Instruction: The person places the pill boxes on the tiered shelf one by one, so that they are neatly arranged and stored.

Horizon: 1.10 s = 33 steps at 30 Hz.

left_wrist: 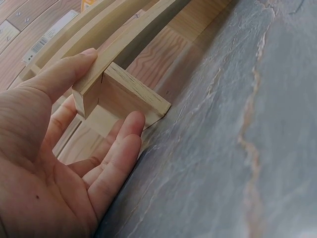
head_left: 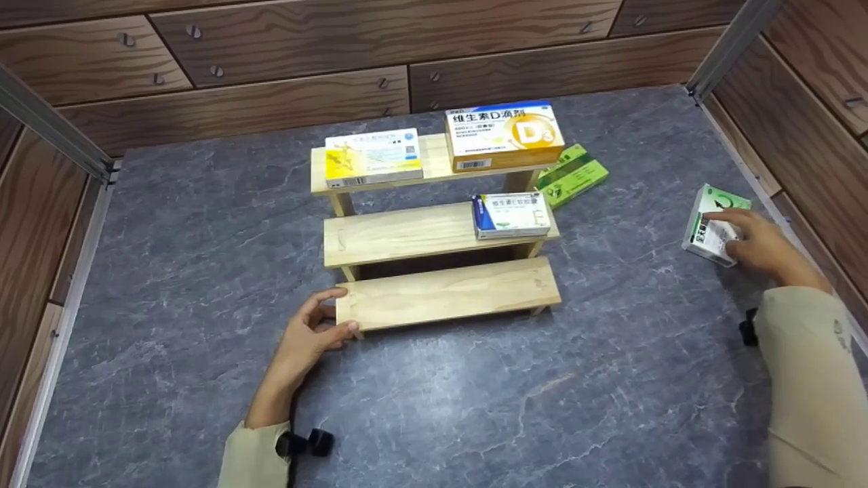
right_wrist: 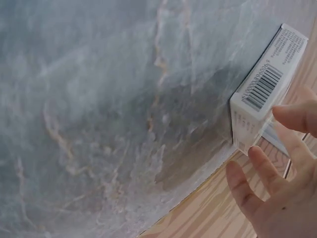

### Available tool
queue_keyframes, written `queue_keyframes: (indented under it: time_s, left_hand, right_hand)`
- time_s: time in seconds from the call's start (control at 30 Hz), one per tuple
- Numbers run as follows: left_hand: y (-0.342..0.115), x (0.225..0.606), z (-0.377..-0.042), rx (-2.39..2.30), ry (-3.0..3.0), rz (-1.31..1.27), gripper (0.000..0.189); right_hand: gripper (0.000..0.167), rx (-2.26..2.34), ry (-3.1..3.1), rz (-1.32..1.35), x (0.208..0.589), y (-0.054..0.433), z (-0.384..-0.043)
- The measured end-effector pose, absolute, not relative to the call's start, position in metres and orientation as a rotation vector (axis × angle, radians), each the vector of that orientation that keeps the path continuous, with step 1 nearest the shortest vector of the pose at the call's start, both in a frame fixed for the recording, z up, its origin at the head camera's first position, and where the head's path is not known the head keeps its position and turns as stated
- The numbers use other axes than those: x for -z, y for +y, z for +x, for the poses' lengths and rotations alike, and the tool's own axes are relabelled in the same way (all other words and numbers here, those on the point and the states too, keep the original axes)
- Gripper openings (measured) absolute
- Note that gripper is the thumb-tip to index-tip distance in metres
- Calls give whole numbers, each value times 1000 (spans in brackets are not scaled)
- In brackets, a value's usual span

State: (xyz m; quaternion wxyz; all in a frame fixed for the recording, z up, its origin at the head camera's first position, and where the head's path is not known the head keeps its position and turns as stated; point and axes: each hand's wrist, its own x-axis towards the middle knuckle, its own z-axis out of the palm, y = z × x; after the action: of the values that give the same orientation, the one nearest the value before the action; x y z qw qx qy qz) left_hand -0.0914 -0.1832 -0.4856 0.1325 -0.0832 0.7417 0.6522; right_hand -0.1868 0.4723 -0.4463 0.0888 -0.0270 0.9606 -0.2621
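Observation:
A three-tier wooden display stand stands mid-table. My left hand is at its left end, thumb and index finger pinching the end of the lowest board; the other fingers reach below beside its leg. On the right, a green-and-white medicine box lies on the table. My right hand is over this box, index finger across its top and thumb by its near side. The right wrist view shows the box's barcode side, with loosely spread fingers close beside it.
The top tier bears a yellow-and-white box and an orange-and-white vitamin D box. A blue-and-white box sits at the middle tier's right end. Behind the stand lies a green box. Wood-patterned walls enclose the table.

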Motion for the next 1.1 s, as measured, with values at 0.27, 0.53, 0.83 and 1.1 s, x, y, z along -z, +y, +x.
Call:
queue_keyframes:
  time_s: [0.27, 0.53, 0.83, 1.1]
  left_hand:
    - [-185, 484, -91, -1903, 2137, -247, 55]
    - [-187, 483, -91, -1926, 2120, -246, 55]
    - [-185, 487, -91, -1953, 2091, -250, 56]
    - [-183, 488, -92, -1963, 2091, -242, 55]
  right_hand:
    - [53, 637, 2874, -188, 445, 458, -186]
    - [55, 501, 2774, -314, 435, 417, -181]
    - [79, 179, 2704, -215, 427, 410, -188]
    - [64, 85, 2725, -192, 431, 419, -191]
